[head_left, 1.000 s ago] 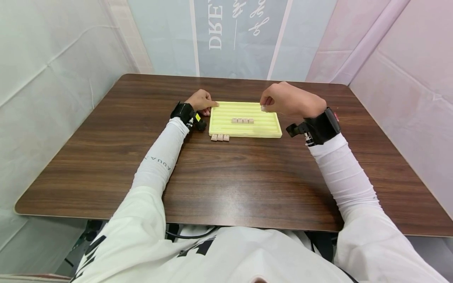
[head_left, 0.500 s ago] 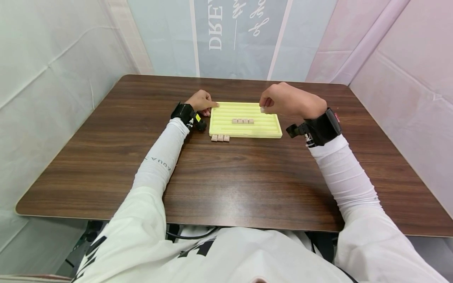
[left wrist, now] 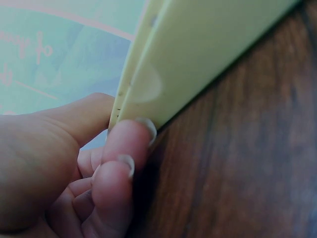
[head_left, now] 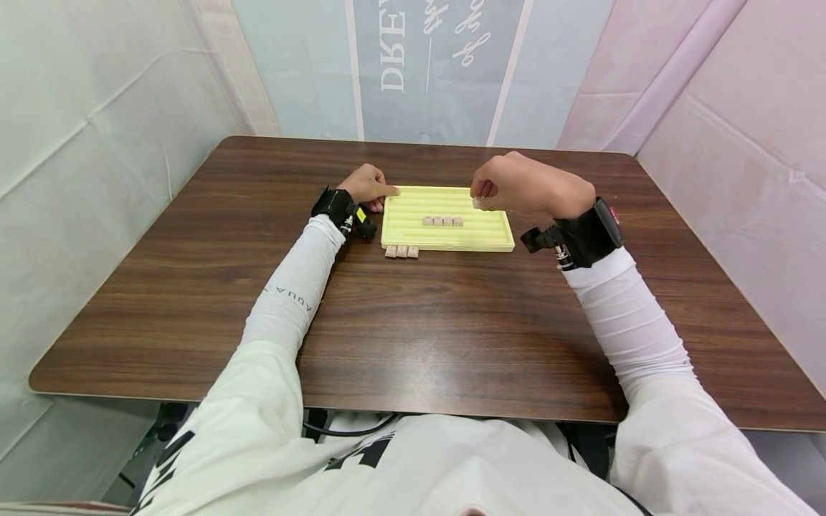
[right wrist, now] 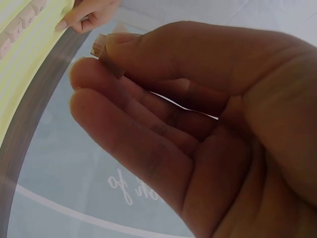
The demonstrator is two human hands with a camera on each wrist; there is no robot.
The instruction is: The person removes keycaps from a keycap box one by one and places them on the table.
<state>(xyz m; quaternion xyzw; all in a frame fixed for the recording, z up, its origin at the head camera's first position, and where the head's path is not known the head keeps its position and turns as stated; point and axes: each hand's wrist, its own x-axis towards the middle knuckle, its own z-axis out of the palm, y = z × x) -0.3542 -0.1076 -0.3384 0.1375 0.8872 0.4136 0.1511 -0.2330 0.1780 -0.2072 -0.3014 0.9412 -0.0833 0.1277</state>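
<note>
A pale yellow ridged tray (head_left: pixel 484 238) lies on the brown table, with a short row of small light-wood tiles (head_left: pixel 442 221) on one of its middle ridges. In the right wrist view these tiles (right wrist: pixel 18 30) carry printed characters. My left hand (head_left: pixel 368 185) grips the tray's far left corner: the thumb is on the rim and the fingertips (left wrist: pixel 130 141) press its side wall. My right hand (head_left: pixel 525 183) is above the tray's far right part, pinching one small tile (right wrist: pixel 99 45) between thumb and fingers. The fingers cover much of that tile.
Three more tiles (head_left: pixel 401 251) sit in a row on the table (head_left: pixel 413 322), along the tray's near edge at the left. Black wrist cameras are strapped to both wrists. A printed cloth backdrop (head_left: pixel 439 86) hangs behind the table.
My right hand has shifted slightly left and nearer to me, with the tile still pinched. The left hand, the tray and the other tiles stay where they were.
</note>
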